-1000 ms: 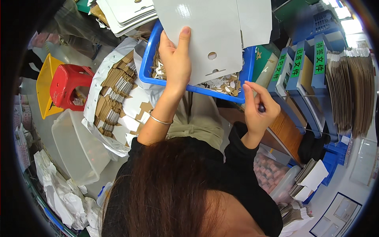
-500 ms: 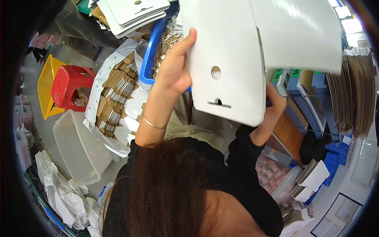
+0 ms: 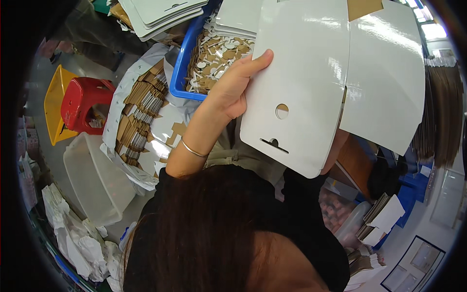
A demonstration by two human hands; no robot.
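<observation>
A large glossy white cardboard box blank (image 3: 296, 63) is held up in front of me, with a crease between two panels, a round hole and a slot near its lower end. My left hand (image 3: 238, 87) grips its left edge, thumb on the white face and fingers behind. Behind the panels, near the lower right edge, is my right hand (image 3: 338, 146); only a bit of skin shows and its fingers are hidden. Beyond my left hand stands a blue bin (image 3: 179, 78) of small cardboard offcuts (image 3: 219, 56), with a stack of white card sheets (image 3: 237, 19) on them.
On the left are a sack of folded cardboard pieces (image 3: 138, 114), a red stool (image 3: 80, 104), a yellow bin (image 3: 52, 109) and a translucent tub (image 3: 90, 180). Another person's legs (image 3: 92, 34) show at the upper left. Stacked brown cardboard (image 3: 440, 112) stands at right.
The box blank has shifted right and tilted, its right panel swinging downward. My left hand moved right with it. My right hand has slipped almost out of sight behind the cardboard.
</observation>
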